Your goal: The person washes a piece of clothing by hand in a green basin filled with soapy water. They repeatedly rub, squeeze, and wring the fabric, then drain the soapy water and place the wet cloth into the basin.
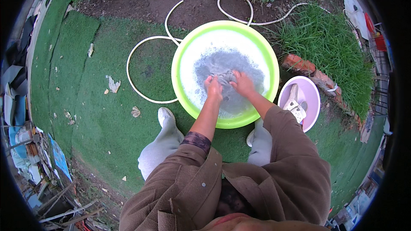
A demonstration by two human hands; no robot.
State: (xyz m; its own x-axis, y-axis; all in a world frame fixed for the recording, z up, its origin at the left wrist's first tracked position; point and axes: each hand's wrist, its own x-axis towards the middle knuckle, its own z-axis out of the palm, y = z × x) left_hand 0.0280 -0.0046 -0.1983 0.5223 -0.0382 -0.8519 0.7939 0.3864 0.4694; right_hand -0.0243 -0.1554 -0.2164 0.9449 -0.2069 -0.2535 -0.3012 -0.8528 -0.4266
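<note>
A wet grey cloth [224, 76] lies bunched at the surface of sudsy water inside a large lime-green basin [221, 124]. My left hand [214, 89] grips the near left part of the cloth, its fingers curled. Just to the right, my right hand [243, 84] pinches the other side of it between thumb and fingers. Thick white foam [221, 40] rings the greyish water around the cloth. How far the cloth reaches under the water is hidden.
Right of the basin stands a pink tub [313, 109] holding pale shoes [293, 106]. A pale hose [128, 67] loops over green artificial turf [106, 57] and passes behind the basin. Red bricks [300, 64] edge a grass patch [324, 38]. My feet flank the basin's near side.
</note>
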